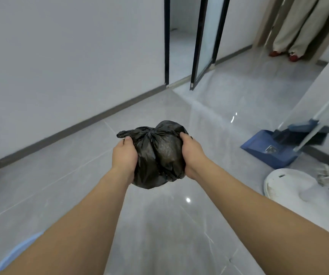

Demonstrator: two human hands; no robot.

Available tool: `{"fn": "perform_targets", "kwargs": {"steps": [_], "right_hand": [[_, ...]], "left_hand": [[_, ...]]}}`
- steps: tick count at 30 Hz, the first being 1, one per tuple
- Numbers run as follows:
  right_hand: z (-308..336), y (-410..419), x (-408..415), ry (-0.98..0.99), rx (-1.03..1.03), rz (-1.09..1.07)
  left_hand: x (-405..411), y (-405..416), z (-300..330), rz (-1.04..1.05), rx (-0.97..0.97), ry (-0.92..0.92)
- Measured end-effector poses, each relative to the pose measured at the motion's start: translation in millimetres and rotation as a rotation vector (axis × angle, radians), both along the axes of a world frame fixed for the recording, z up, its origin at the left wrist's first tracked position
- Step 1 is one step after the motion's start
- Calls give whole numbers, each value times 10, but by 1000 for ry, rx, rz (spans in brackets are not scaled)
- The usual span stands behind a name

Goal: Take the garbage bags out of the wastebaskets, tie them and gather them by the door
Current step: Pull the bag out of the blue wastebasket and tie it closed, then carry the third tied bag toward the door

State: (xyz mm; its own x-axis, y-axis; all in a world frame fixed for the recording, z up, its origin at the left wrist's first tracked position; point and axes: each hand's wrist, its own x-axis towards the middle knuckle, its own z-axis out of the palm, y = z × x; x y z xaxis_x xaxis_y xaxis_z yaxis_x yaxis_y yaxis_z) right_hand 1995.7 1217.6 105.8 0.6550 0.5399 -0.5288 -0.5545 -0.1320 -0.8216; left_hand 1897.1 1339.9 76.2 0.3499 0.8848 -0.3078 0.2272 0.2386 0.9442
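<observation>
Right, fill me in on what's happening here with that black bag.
A person is holding a small black garbage bag out in front with both bare hands, the left hand and right hand cupping its sides above the grey tiled floor. The bag's top is already gathered into a knot, with a loose tail sticking out to the left. A blue dustpan and a white round appliance sit by the right wall. A glass door stands ajar ahead.
</observation>
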Motion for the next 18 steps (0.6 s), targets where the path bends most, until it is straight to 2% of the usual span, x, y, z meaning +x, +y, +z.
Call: {"fn": "perform_targets", "kwargs": {"steps": [5,9,13,18], "right_hand": [[1995,108,96,-37,61,-39],[3633,158,-26,-58,83,-19],[5225,330,-338,-56,104,45],[7029,643,-955,-58,243,183]], "left_hand": [[195,148,2059,-38,63,-21],[48,177,3751,-22,75,-30],[-418,220,5464,44,113,-73],[-1175,399,7342,214,287,-63]]}}
